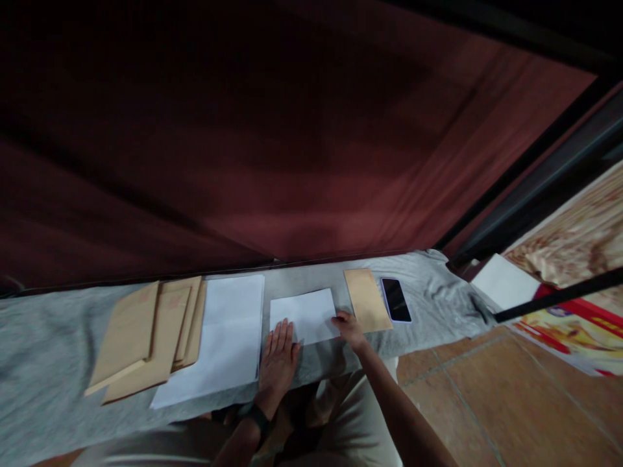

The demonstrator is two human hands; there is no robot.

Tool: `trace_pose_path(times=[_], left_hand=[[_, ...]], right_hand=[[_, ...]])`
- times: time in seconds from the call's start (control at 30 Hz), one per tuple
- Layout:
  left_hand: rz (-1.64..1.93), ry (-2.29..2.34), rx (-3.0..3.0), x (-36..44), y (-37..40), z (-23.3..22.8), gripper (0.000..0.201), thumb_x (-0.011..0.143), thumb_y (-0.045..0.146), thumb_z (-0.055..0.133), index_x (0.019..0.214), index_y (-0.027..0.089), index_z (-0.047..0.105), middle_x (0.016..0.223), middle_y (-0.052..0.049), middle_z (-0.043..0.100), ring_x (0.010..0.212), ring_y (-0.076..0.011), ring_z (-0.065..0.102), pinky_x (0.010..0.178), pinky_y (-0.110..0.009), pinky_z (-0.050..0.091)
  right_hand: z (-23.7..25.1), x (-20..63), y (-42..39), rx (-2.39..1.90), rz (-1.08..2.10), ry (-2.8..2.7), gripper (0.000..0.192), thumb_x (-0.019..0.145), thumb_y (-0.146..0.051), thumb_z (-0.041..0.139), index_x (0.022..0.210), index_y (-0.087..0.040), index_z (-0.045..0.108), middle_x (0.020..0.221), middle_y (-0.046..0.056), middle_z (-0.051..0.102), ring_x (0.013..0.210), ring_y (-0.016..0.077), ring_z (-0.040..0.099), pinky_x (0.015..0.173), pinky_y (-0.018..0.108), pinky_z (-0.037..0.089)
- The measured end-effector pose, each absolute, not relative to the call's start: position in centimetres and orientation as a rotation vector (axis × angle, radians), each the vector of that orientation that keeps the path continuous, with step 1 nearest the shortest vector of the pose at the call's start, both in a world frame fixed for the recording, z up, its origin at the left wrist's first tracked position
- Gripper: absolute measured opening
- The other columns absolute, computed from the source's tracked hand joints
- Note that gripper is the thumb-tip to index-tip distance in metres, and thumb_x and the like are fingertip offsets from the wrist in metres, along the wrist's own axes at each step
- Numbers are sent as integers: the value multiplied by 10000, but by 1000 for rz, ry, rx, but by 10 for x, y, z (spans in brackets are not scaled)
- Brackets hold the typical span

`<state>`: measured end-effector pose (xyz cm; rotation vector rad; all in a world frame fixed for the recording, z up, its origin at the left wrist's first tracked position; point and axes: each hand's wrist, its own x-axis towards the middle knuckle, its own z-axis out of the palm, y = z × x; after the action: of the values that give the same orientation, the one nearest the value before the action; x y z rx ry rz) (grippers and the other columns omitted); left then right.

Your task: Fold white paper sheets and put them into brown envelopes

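Your left hand point(278, 357) lies flat, fingers spread, on the folded white sheet point(304, 315); your right hand point(348, 327) pinches that sheet's right edge, just left of the single brown envelope point(367, 299) beside the phone point(396, 299)

So the folded white sheet point(304, 314) is lying flat on the grey cloth, short and wide — roughly half the size of a full page. Its near edge is pinned at both corners, and it looks clean and blank, edges lined up pretty neatly.
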<state>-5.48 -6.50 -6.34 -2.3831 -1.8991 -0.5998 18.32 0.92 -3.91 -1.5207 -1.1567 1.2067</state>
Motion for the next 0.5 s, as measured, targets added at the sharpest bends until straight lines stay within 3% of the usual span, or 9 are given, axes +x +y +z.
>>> trace_pose_path(times=[0.23, 0.37, 0.5], left_hand=[[-760, -1920, -2390, -39, -49, -32, 600, 1029, 368, 351, 1578, 135, 287, 1653, -166, 293, 1548, -296, 224, 1216, -531, 318], [-709, -1752, -2645, -26, -54, -30, 610, 1009, 392, 421, 1567, 169, 312, 1652, -140, 312, 1535, -270, 268, 1209, -485, 345], [-569, -1578, -2846, -21, -67, -38, 646, 962, 312, 494, 1570, 204, 305, 1627, -107, 374, 1510, -246, 331, 1210, -478, 339]], right_hand=[[-35, 172, -29, -1486, 1353, -835, 397, 678, -608, 641, 760, -225, 572, 604, -11, 571, 542, 165, 538, 513, 278, 443], [-36, 151, -49, -1464, 1391, -749, 358, 701, -572, 606, 803, -229, 609, 602, 3, 602, 537, 176, 568, 498, 272, 446], [-32, 134, -64, -1476, 1329, -909, 375, 805, -518, 550, 940, -193, 678, 759, 74, 719, 604, 216, 642, 524, 303, 492]])
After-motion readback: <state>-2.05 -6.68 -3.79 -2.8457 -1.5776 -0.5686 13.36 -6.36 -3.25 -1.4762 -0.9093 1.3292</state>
